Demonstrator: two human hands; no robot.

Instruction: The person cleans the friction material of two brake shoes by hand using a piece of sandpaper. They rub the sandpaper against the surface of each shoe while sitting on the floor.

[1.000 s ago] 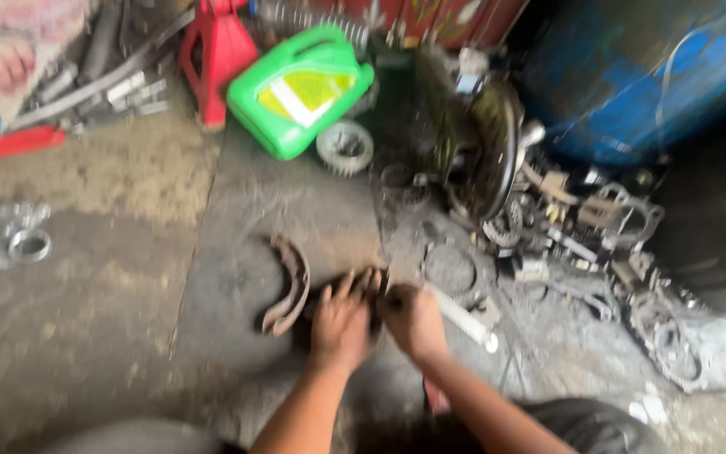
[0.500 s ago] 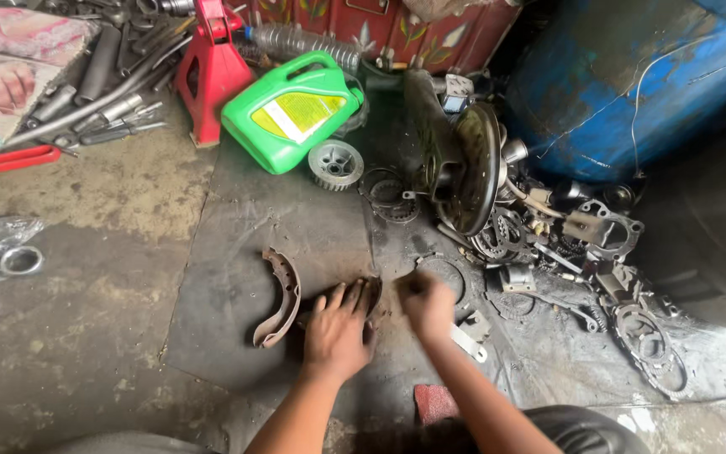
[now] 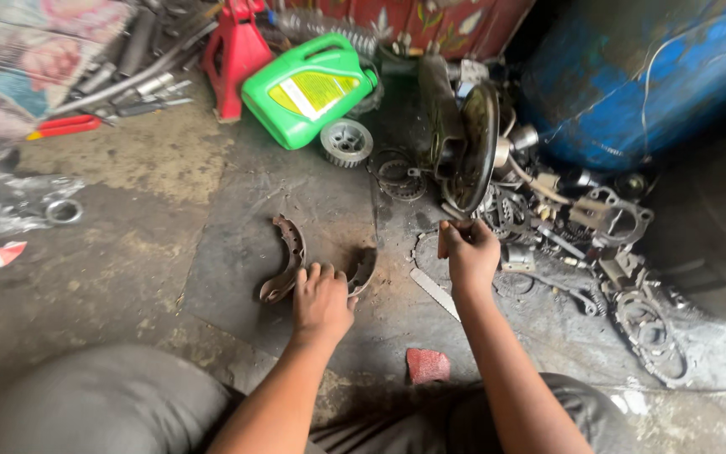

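Hands at brake shoes on the floor
Left hand [image 3: 323, 296] lies open on one shoe [image 3: 361, 271]; right hand [image 3: 468, 250] pinches something small, unclear; other shoe [image 3: 287, 259] just beside.

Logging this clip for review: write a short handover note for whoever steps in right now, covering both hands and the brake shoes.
Left hand: flat on the floor, fingers over one curved brake shoe.
Right hand: raised, pinching something small; too small to tell what.
Second brake shoe lies loose on the dark mat, left of the hand.
Flat metal strip lies by the right wrist.
Done: shoes out on floor. Left: cannot tell.
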